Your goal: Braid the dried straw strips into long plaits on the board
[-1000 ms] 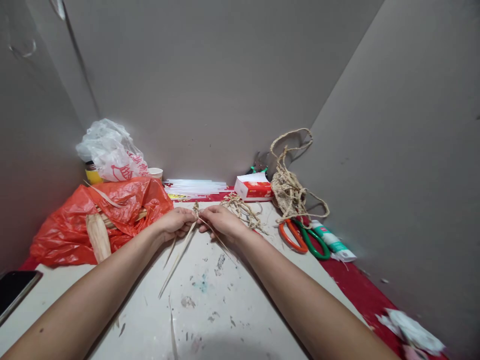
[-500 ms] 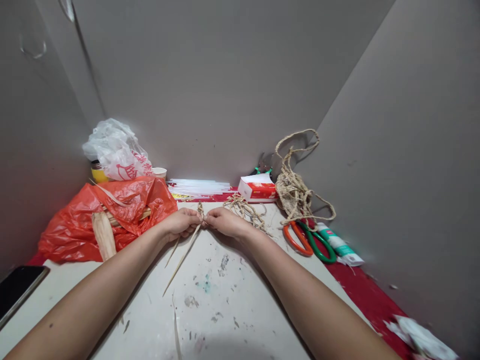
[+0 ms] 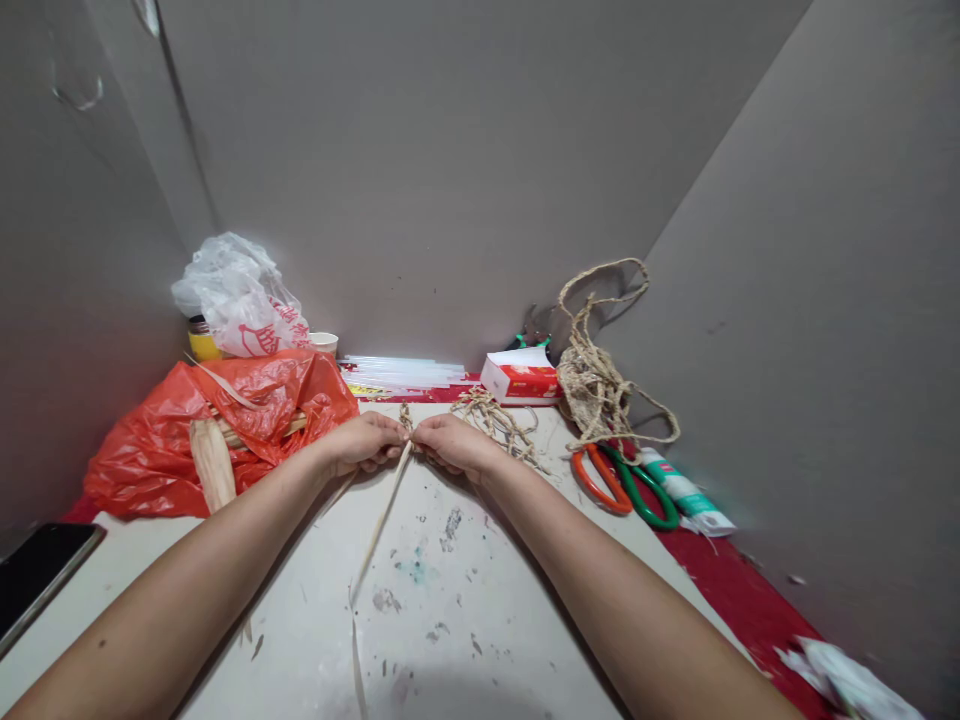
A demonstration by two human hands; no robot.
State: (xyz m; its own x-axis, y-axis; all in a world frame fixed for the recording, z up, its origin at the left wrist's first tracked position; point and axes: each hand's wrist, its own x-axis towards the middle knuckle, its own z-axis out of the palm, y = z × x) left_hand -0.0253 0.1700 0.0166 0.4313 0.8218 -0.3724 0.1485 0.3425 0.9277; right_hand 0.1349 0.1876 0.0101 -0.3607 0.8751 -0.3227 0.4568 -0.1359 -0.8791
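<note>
My left hand [image 3: 363, 442] and my right hand [image 3: 450, 443] meet at the far middle of the table, fingers pinched together on a thin braid of dried husk strips [image 3: 406, 416]. The braided end sticks up between the thumbs. A long loose husk strip [image 3: 381, 520] trails from the pinch toward me across the stained white board [image 3: 442, 620]. Both forearms reach in from the bottom corners.
A red plastic bag [image 3: 247, 420] with corn husks [image 3: 212, 462] lies left, a white bag [image 3: 236, 300] and a paper cup [image 3: 325, 342] behind it. Coiled husk rope [image 3: 600, 385], a red-white box [image 3: 521, 378], orange and green scissors [image 3: 619, 482], a glue tube [image 3: 686, 495] lie right. A phone [image 3: 41, 570] is at the left edge.
The trailing strips have swung from pointing left toward the middle and gathered into one line. My hands stayed pinched together at the same spot; the view shifted slightly.
</note>
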